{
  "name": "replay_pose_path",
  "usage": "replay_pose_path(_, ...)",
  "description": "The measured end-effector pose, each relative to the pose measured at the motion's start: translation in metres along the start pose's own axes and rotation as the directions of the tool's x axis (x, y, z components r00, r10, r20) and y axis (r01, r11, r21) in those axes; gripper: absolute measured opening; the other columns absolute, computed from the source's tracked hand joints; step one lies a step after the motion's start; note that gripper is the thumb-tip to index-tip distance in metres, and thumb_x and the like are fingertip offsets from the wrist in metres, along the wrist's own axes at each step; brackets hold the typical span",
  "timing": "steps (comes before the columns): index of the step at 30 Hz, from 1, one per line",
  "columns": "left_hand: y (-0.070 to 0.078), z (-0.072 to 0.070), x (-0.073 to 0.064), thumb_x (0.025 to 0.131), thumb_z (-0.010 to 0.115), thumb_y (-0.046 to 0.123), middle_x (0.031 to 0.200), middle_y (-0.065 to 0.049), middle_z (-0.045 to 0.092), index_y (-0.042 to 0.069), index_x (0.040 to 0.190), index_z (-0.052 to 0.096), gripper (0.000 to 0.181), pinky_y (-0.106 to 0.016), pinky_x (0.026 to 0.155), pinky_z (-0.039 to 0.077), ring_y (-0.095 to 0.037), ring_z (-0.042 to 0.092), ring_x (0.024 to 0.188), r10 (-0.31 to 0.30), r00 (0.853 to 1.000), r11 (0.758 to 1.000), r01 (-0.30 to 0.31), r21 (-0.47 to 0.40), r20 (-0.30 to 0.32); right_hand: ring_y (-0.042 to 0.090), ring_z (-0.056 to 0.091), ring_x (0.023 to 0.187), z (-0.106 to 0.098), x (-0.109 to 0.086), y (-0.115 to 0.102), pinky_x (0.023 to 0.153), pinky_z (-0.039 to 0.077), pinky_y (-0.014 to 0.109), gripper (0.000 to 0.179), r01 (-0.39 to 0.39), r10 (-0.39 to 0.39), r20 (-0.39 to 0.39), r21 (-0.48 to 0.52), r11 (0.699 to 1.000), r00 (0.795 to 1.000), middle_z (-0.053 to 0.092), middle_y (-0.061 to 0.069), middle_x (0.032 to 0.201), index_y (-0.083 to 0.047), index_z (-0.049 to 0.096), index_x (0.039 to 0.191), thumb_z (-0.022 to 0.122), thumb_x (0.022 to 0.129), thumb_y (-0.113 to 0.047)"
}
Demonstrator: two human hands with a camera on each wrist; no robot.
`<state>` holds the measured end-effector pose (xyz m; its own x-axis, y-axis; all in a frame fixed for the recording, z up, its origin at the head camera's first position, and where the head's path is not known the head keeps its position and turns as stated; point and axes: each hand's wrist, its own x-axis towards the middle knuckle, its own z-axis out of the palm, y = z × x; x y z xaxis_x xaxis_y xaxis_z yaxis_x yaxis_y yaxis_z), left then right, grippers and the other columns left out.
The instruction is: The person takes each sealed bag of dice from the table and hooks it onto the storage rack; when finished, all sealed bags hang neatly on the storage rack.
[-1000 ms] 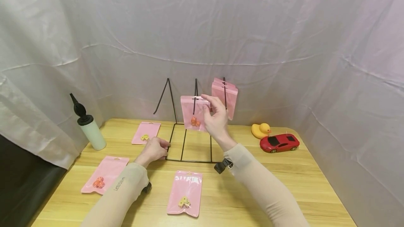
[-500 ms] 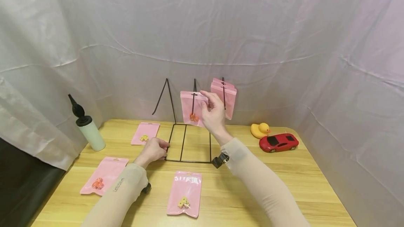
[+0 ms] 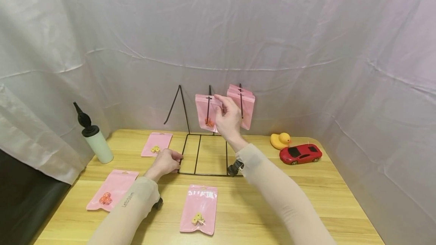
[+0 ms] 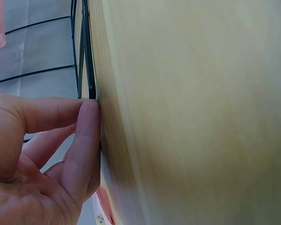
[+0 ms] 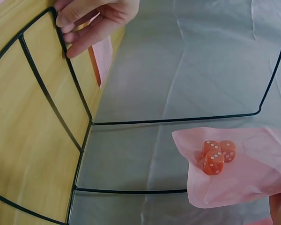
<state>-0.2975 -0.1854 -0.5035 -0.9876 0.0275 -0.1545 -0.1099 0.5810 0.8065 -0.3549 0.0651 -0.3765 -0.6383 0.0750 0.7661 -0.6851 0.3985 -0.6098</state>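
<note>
My right hand (image 3: 229,118) pinches the upper right edge of a pink zip bag (image 3: 201,110) at the rack's middle prong. That prong runs out through the bag's hang hole and down in front of it. Orange dice (image 5: 214,161) show through the bag in the right wrist view. My left hand (image 3: 165,163) pinches the near left corner of the black wire display rack (image 3: 198,154), thumb and finger meeting on the wire (image 4: 87,47) in the left wrist view. Other pink bags (image 3: 248,110) hang on the right prong; the left prong (image 3: 173,103) carries none.
Flat on the wooden table (image 3: 272,207) lie a pink bag of yellow dice (image 3: 201,201) in front, another (image 3: 157,139) behind my left hand, and one with orange dice (image 3: 117,180) at left. A hand pump (image 3: 98,144), yellow duck (image 3: 280,141) and red toy car (image 3: 301,154) stand at the sides.
My right hand has moved the bag up and back along the middle prong, so more of the prong sticks out in front of it. The left hand stays on the rack corner.
</note>
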Motion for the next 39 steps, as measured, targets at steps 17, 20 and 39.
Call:
replay_pose_path(17, 0.001, 0.000, -0.001, 0.085, 0.073, -0.009, 0.107, -0.012, 0.074, -0.004, 0.133, 0.079, 0.049, -0.025, 0.069, 0.068, -0.013, 0.071, 0.081, -0.002, 1.000, 1.000, 0.002, 0.017, -0.006, 0.028, 0.071, 0.088, 0.009, 0.013, 0.004, 0.079, 0.058, 0.029, 0.041, -0.035, 0.034, -0.018, -0.063, 0.997, 0.999, 0.082, 0.017, 0.123, -0.002, 0.079, 0.134, 0.068, 0.097, 0.009)
replay_pose_path(20, 0.000, 0.001, -0.001, 0.085, 0.073, -0.009, 0.107, -0.012, 0.074, -0.004, 0.133, 0.079, 0.049, -0.024, 0.069, 0.067, -0.013, 0.070, 0.081, -0.004, 1.000, 1.000, 0.004, 0.019, -0.008, 0.030, 0.073, 0.089, 0.009, 0.013, 0.005, 0.080, 0.059, 0.028, 0.043, -0.048, 0.047, -0.011, -0.054, 0.997, 0.999, 0.082, 0.018, 0.122, -0.002, 0.079, 0.134, 0.066, 0.096, 0.012)
replay_pose_path(39, 0.002, 0.000, -0.002, 0.085, 0.073, -0.009, 0.106, -0.011, 0.074, -0.004, 0.133, 0.079, 0.049, -0.025, 0.069, 0.068, -0.013, 0.070, 0.081, 0.001, 1.000, 1.000, 0.000, 0.025, -0.011, 0.040, 0.077, 0.129, -0.029, -0.037, 0.012, 0.107, 0.068, 0.046, 0.032, -0.117, 0.113, 0.165, 0.015, 0.993, 0.980, 0.073, 0.020, 0.148, 0.003, 0.080, 0.125, 0.067, 0.097, 0.010)
